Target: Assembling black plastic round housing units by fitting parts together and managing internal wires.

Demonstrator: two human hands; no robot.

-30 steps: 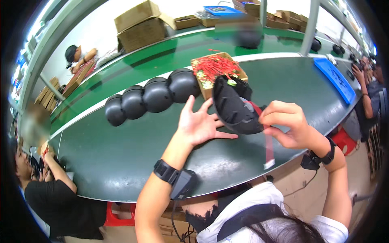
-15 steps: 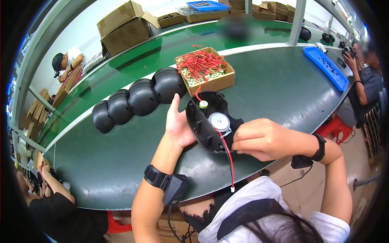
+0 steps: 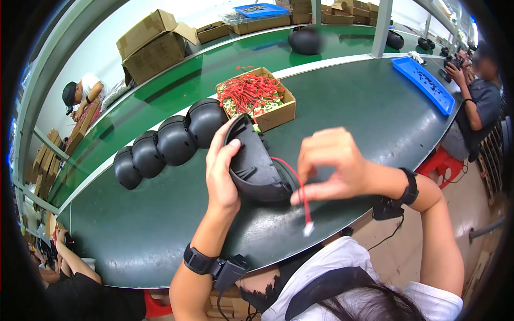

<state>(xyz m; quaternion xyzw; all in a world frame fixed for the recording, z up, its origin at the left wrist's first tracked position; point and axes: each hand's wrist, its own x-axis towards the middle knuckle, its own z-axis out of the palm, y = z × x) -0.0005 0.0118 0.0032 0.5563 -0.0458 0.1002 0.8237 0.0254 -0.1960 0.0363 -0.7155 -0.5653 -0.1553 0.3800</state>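
My left hand grips a black plastic half-shell housing by its left side, the thumb over the rim. The housing is tilted so that the round silver speaker inside is hidden. A green-tipped part shows at its upper edge. From the housing a red wire curves past my right fingers and thumb, ending in a white connector that hangs free. Just right of the shell is my right hand, with fingers bent and thumb apart; the thumb tip is close to the shell's lower edge, contact unclear.
Several black rounded housings stand in a row behind my left hand. A cardboard box of red-wired parts sits beyond the shell. At the far right lies a blue tray of small dark pieces. Co-workers sit at both sides.
My left hand has turned the housing, hiding the speaker. My right hand has come off the shell's right edge and its thumb and fingers have parted. The wire has swung.
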